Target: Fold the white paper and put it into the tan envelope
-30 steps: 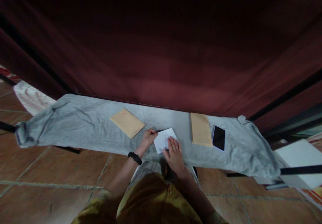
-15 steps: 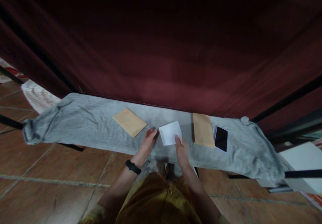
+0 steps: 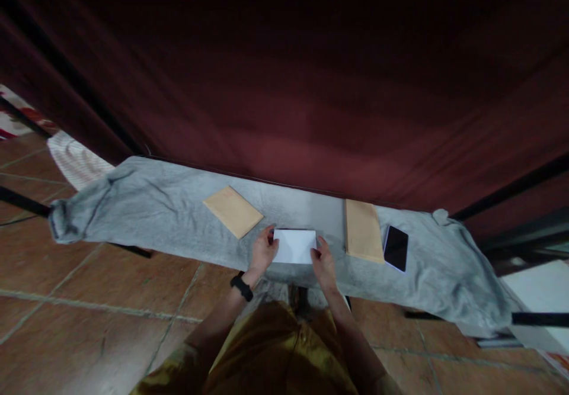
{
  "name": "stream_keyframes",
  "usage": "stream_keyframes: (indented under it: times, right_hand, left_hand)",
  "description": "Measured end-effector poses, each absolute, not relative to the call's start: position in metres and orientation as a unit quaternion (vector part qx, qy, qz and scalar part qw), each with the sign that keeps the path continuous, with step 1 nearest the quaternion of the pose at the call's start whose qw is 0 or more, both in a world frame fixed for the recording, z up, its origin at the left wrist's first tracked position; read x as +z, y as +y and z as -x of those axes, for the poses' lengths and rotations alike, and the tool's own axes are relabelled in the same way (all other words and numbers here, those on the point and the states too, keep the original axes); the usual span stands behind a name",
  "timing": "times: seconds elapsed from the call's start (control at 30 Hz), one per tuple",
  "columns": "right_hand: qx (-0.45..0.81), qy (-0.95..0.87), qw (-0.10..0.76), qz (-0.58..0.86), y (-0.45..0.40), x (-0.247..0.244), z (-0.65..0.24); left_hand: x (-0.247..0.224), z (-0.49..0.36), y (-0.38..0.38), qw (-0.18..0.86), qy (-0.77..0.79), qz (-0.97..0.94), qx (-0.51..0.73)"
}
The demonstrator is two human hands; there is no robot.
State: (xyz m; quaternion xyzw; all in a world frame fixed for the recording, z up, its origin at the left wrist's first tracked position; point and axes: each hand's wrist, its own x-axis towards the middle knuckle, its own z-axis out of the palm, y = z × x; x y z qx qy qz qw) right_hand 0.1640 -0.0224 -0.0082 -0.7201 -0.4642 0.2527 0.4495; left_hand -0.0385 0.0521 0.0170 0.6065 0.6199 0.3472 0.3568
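A white sheet of paper (image 3: 294, 247), perhaps folded, is held level between my two hands over the grey cloth. Its left edge is pinched by my left hand (image 3: 263, 249), which has a black band on the wrist. My right hand (image 3: 324, 263) grips the right edge, thumb on top. To the left of the paper lies a tan envelope (image 3: 233, 211), turned at a slant. A stack of brown envelopes (image 3: 364, 230) rests to the right, beside a dark-screened phone (image 3: 395, 248).
A grey cloth (image 3: 169, 205) covers the long narrow surface. Behind it hangs a dark red curtain (image 3: 284, 116). Black metal bars (image 3: 524, 188) stand at both sides. A white panel (image 3: 540, 288) is at the far right, and brown floor tiles (image 3: 128, 282) lie below.
My left hand has come up to the paper and taken its left edge. The paper has turned from tilted to level and looks wider and flatter.
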Motion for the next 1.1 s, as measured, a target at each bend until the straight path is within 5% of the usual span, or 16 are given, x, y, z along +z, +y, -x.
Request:
stream_keyframes:
  times: [0.2, 0.77, 1.1]
  right_hand:
    - [0.191, -0.536, 0.373, 0.733, -0.025, -0.009, -0.156]
    - [0.11, -0.585, 0.24, 0.767, -0.03, 0.001, -0.148]
    - [0.129, -0.551, 0.323, 0.758, -0.026, -0.008, -0.156]
  left_hand:
    - [0.013, 0.007, 0.028, 0.141, 0.524, -0.805, 0.239]
    - [0.007, 0.037, 0.018, 0.092, 0.564, -0.807, 0.148]
    - [0.031, 0.108, 0.047, 0.021, 0.663, -0.73, 0.163]
